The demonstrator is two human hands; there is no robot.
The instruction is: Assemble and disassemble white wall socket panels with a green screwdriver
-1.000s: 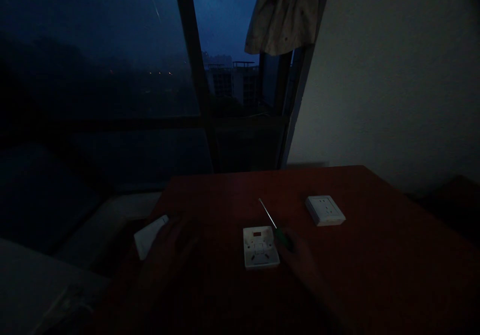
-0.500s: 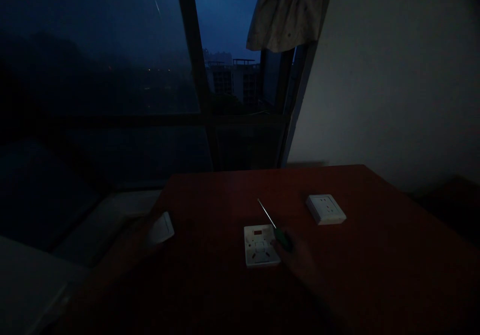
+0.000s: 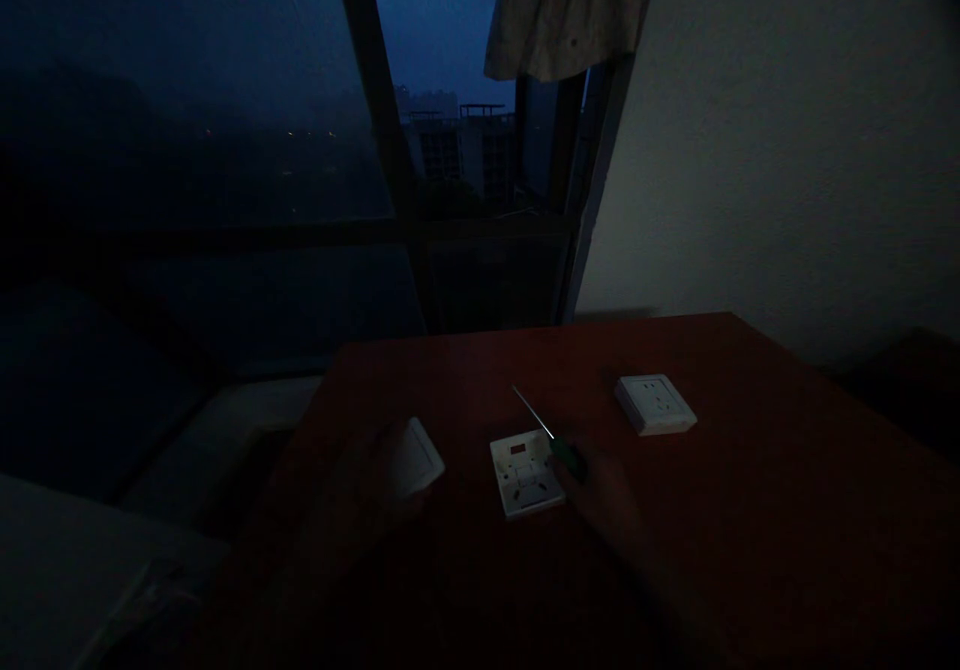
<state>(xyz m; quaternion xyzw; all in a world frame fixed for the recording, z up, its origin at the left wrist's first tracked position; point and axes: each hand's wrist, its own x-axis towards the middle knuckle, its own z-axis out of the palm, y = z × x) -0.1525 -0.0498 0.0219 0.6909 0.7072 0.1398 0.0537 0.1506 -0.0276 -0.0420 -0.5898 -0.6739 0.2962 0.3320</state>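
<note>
My left hand [image 3: 379, 490] is dim but closed around a white faceplate [image 3: 418, 458], held over the left part of the table. To its right lies a white open mounting box [image 3: 523, 488], its slots and holes facing up. My right hand [image 3: 600, 495] grips a screwdriver [image 3: 568, 457] by its green handle, the thin metal shaft pointing up and left above the box. The fingers of this hand are at the right edge of the box and seem to touch it. A white wall socket [image 3: 657, 405] on its box rests farther right.
The reddish-brown table [image 3: 465, 380] reaches back to a dark window frame [image 3: 405, 230]. A pale wall [image 3: 780, 150] stands on the right, and a curtain [image 3: 574, 15] hangs at the window's top. The room is very dark.
My left hand has brought the faceplate rightward, closer to the mounting box. The box has turned slightly beside my right hand, which keeps the screwdriver. The view has shifted a little.
</note>
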